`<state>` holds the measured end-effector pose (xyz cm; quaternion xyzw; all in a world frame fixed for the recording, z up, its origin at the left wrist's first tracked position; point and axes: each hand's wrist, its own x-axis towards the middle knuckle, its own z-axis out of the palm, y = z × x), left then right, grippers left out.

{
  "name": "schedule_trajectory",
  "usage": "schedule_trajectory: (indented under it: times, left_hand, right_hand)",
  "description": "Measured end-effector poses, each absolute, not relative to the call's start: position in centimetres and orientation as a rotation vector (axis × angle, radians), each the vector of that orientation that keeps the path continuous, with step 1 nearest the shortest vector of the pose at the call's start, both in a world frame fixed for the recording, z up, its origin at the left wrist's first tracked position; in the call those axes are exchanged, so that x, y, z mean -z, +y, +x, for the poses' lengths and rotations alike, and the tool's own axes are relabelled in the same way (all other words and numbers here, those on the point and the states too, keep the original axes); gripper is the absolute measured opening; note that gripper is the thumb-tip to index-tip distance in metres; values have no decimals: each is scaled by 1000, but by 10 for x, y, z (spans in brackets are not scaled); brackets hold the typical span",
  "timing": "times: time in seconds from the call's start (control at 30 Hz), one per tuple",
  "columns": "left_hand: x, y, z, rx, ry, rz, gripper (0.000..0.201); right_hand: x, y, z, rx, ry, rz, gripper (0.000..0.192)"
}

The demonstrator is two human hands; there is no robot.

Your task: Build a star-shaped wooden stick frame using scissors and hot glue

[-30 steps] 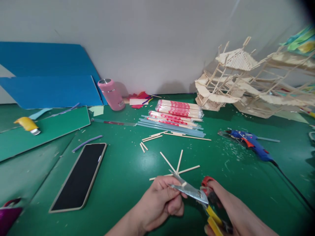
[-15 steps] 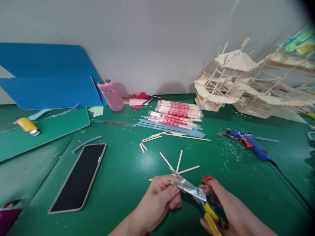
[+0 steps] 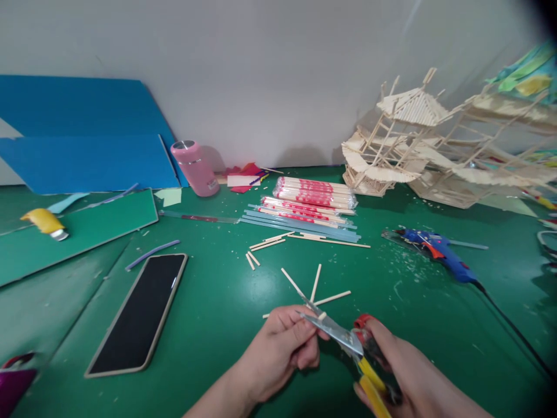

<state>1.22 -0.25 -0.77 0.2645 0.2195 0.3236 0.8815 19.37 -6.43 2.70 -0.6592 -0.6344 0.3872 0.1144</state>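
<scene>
My right hand (image 3: 407,371) grips a pair of scissors (image 3: 343,339) with red and yellow handles, its metal blades pointing left. My left hand (image 3: 281,351) pinches a short thin wooden stick (image 3: 321,316) held between the blades. Just beyond the hands, several loose wooden sticks (image 3: 317,287) lie fanned on the green table (image 3: 217,313).
A phone (image 3: 141,310) lies face up at left. Packs of chopsticks (image 3: 315,194) on blue strips sit mid-table, a blue glue gun (image 3: 437,252) with its cord at right, a stick model building (image 3: 418,145) at back right. A pink bottle (image 3: 194,167), blue boards (image 3: 82,136) and a yellow cutter (image 3: 43,222) stand left.
Both hands and the scissors have shifted slightly with the view; the blades stay on the short stick. Nothing on the table has moved.
</scene>
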Motion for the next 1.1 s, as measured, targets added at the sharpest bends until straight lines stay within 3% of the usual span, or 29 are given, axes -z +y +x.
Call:
schedule_trajectory:
  times: [0.1,0.27,0.43,0.77,1.1]
  left_hand:
    - [7,1,10,-741,583,646,18]
    - [5,3,7,-786,564,617,18]
    - [7,1,7,-744,455,517,15]
    - [9,-2,12,-759,505,532,18]
    - [11,-5,12,-773,471,471,16]
  right_hand:
    - [-30,-58,190,-1117,-1893,-1954,25]
    - [-32,-52,185,-1098,-1846,-2023,37]
    - [-30,-53,187,-1064,-1868,-1942,38]
    - [-26,-57,189,-1086,-1919,-1928,25]
    - [-17,-59,188,-921,-1816,-1988,38]
